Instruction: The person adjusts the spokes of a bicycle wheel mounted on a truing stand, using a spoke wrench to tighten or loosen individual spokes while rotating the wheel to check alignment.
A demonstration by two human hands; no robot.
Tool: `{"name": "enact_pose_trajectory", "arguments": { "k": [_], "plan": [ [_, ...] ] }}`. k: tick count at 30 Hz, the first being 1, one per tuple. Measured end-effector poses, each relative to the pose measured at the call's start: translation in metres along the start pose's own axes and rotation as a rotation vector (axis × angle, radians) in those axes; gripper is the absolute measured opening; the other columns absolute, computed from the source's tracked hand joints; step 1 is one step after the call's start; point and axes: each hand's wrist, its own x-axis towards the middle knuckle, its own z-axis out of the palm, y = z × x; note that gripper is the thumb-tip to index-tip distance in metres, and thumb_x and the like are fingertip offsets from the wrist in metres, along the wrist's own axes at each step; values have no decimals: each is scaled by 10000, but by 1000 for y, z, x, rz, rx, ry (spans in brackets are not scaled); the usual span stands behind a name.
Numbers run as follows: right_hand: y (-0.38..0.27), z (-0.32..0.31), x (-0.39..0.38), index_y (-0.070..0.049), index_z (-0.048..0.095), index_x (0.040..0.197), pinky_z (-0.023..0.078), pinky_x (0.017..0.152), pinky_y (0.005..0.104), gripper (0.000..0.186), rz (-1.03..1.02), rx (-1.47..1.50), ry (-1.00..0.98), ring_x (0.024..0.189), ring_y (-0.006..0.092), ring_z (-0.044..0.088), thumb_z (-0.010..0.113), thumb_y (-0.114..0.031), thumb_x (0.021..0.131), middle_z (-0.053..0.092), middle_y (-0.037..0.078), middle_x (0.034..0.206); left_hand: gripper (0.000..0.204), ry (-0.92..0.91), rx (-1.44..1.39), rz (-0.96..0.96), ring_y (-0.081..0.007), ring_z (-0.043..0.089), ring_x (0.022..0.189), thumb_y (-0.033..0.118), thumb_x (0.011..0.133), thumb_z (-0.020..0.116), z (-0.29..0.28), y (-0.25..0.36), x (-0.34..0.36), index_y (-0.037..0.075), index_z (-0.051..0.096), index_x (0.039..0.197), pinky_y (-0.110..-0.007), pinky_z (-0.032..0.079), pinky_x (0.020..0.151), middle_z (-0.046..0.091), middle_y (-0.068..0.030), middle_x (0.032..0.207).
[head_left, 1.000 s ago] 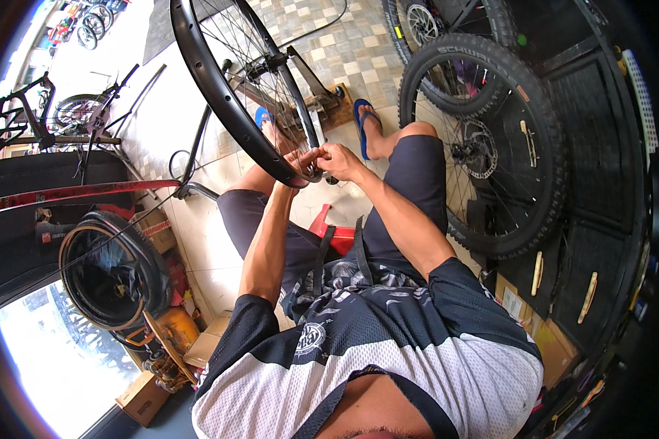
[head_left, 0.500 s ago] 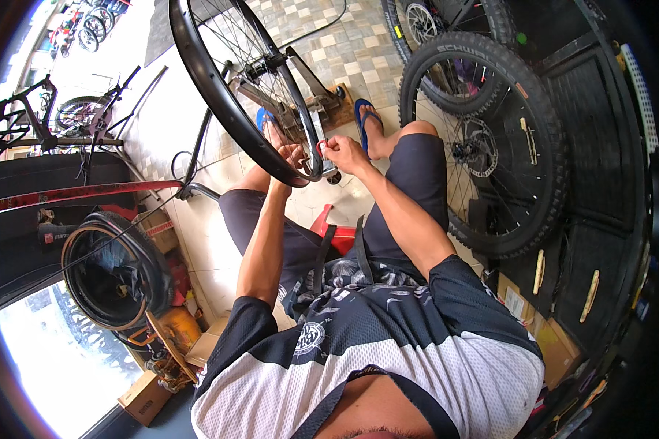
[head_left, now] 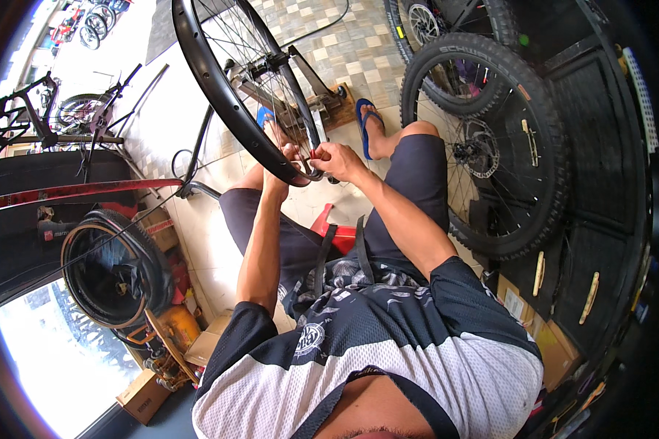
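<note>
A bare black bicycle wheel rim [head_left: 223, 99], without a tyre, stands upright in a metal truing stand [head_left: 315, 121] between my feet. Its spokes run to a dark hub [head_left: 258, 68]. At the rim's near end my right hand [head_left: 335, 159] is closed in a pinch on a small red spoke wrench [head_left: 314, 154], held against the spokes just inside the rim. My left hand [head_left: 291, 153] reaches from the left, fingers curled at the spokes opposite. The rim covers part of that hand, and whatever its fingertips grip is hidden.
Wheels with knobbly tyres [head_left: 545, 157] lean against the black panels at right. A red frame tube [head_left: 73, 196] juts in from the left, above a tyre [head_left: 73, 274] and cardboard boxes [head_left: 145, 397]. The stand rests on a wooden base [head_left: 342, 111] on the tiled floor.
My right hand has shifted slightly left and down, bringing the red spoke wrench in against the spokes. My left fingers have drawn closer to it. The rim has barely moved.
</note>
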Motion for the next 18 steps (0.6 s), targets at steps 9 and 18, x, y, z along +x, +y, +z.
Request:
{"name": "enact_pose_trajectory", "arguments": {
  "k": [9, 18],
  "plan": [
    [-21, -11, -8, -5, 645, 945, 519, 681, 346, 234, -10, 204, -48, 709, 189, 657, 688, -216, 851, 707, 99, 792, 291, -192, 142, -134, -48, 505, 639, 386, 949, 706, 8, -7, 8, 106, 667, 880, -211, 388, 583, 571, 56, 717],
    [10, 1, 6, 64, 617, 1071, 504, 686, 265, 241, 43, 343, -131, 765, 105, 625, 625, -88, 884, 709, 76, 867, 317, -133, 7, -22, -58, 470, 523, 314, 937, 738, 25, -12, 5, 137, 554, 748, -237, 328, 458, 531, 49, 644]
  ]
}}
